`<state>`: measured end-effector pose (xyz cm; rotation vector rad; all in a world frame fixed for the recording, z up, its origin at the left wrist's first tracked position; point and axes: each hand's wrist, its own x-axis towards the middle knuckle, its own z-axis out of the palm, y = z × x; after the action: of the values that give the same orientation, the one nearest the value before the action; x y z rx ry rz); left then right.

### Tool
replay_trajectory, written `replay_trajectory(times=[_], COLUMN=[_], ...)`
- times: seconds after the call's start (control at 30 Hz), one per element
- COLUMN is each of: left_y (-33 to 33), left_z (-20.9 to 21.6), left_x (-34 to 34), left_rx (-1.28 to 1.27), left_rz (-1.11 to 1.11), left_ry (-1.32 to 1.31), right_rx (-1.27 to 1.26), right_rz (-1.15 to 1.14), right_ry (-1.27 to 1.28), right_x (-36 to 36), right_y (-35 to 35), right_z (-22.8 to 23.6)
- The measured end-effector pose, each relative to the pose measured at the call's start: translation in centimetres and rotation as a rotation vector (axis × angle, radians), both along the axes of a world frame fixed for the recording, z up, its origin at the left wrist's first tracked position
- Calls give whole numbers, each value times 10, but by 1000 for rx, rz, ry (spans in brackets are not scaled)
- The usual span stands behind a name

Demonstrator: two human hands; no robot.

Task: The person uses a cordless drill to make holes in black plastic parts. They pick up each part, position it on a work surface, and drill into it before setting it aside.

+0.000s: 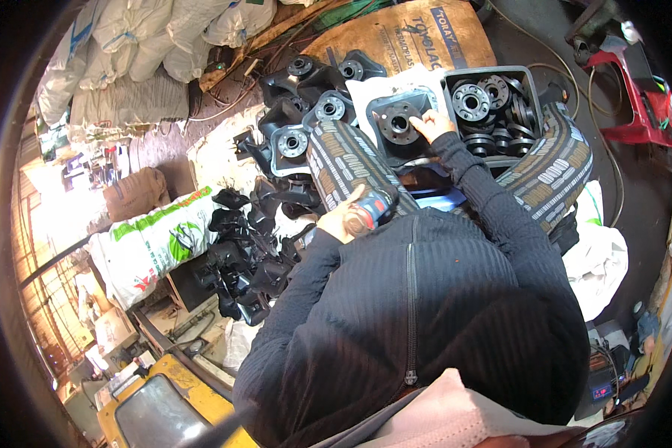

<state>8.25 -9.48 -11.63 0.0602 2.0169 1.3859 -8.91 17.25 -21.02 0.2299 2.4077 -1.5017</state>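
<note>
Pink cloth (455,409), black disc (396,134), round, holed

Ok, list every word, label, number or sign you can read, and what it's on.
Brown sheet: dark print and a blue label, partly legible, but I won't copy wording.
White-and-green sack: red and green print, too blurred.
Small screen, lower right: red digits, too small.
Red-and-blue tool in the left hand: no readable marking.

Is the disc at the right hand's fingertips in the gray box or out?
Out: the disc sits inside a black square-rimmed part, left of the gray box.
</note>
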Motion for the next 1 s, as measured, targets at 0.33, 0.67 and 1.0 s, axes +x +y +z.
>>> replay_trajectory(times=[0.33, 0.67, 1.0], left_y=[10, 13, 31], left_z=[87, 67, 82], left_x=[-77, -125, -149], left_rx=[-610, -519, -520], left_rz=[316, 241, 192], left_ry=[330, 377, 307], right_rx=[-69, -175, -243], right_rz=[-71, -144, -134], right_ry=[10, 31, -7], right_x=[-2, 8, 7], right_y=[-2, -3, -1], right_z=[-13, -14, -15])
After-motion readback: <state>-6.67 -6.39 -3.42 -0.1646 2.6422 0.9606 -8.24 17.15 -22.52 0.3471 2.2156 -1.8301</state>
